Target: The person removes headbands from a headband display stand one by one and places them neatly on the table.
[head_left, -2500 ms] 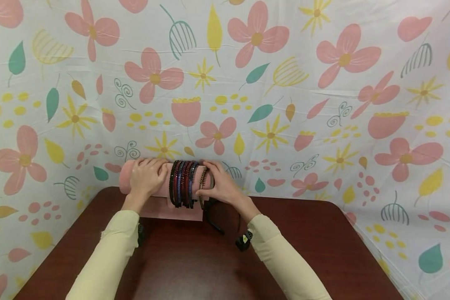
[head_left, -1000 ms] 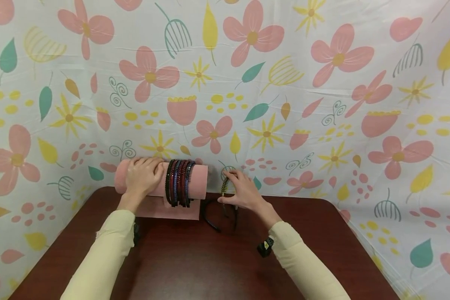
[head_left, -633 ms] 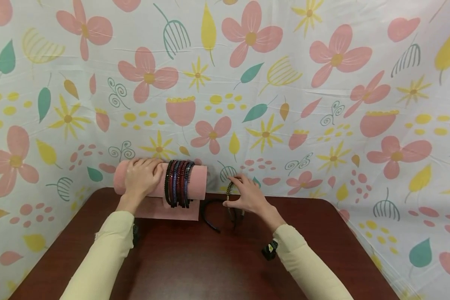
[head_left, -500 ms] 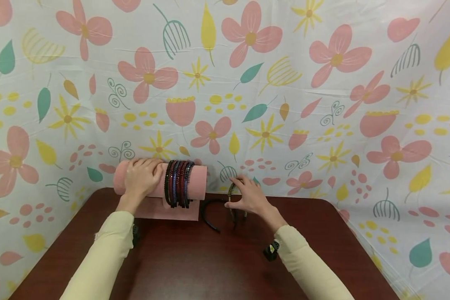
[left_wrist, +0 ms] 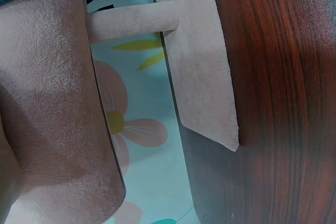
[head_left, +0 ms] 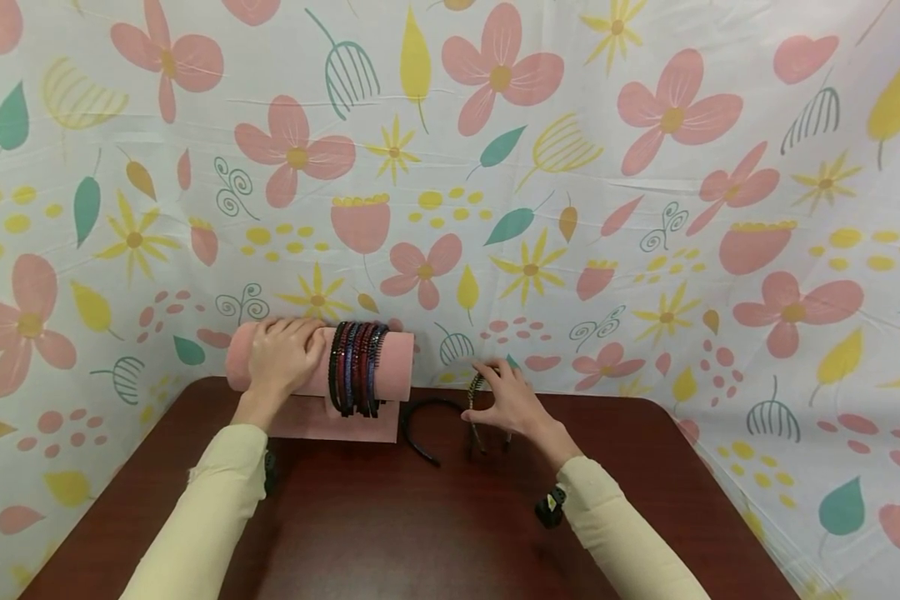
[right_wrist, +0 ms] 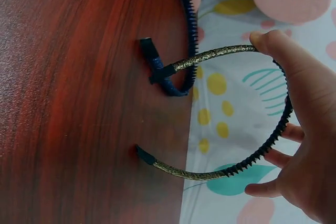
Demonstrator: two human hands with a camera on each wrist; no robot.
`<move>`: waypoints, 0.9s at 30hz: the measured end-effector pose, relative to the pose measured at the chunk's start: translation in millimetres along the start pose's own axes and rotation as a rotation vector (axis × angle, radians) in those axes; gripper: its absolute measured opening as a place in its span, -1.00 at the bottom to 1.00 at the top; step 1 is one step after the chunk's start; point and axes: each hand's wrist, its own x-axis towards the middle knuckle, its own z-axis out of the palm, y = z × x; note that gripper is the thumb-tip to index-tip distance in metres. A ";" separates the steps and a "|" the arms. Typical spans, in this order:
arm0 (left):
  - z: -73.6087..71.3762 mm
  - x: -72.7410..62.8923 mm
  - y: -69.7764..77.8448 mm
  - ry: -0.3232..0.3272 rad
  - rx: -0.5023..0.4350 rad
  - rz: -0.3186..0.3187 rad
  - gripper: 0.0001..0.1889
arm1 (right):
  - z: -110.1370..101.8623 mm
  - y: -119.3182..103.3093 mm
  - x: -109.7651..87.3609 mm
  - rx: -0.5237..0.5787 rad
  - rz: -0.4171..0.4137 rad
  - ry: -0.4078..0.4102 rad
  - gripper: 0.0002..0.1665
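A pink plush headband stand [head_left: 394, 365], a horizontal roll on a flat base, stands at the back left of the table. My left hand [head_left: 283, 357] grips the roll's left end from above, fingers over its top. Several sparkly headbands in black, blue and red [head_left: 357, 368] hang side by side near the roll's right end. To the right, my right hand [head_left: 516, 404] holds a gold glitter headband [right_wrist: 220, 52] by its curved top, thumb on one side, fingertips on the other. Its black-tipped ends point down toward the table in the right wrist view.
A dark blue toothed headband [head_left: 412, 432] lies on the brown wooden table [head_left: 390, 517] between the stand and my right hand. A flower-print cloth [head_left: 540, 183] hangs right behind the table's back edge.
The gold headband has come off the stand's right end and moved right in my right hand, past the dark blue headband. My left hand has stayed on the roll.
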 end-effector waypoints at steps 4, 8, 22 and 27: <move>-0.5 0.1 0.6 0.007 -0.001 0.005 -0.60 | 3.6 3.2 -0.9 0.051 0.018 -0.008 0.14; 0.1 0.2 0.2 0.006 0.000 0.001 -0.60 | 7.5 7.0 -1.9 0.083 0.031 -0.006 0.12; 3.8 0.1 -3.4 0.024 0.010 0.015 -0.60 | 30.3 27.2 -6.9 0.060 0.073 0.021 0.06; 4.4 -0.6 -3.8 0.034 0.008 0.017 -0.60 | 36.8 32.1 -5.2 0.012 0.088 0.021 0.05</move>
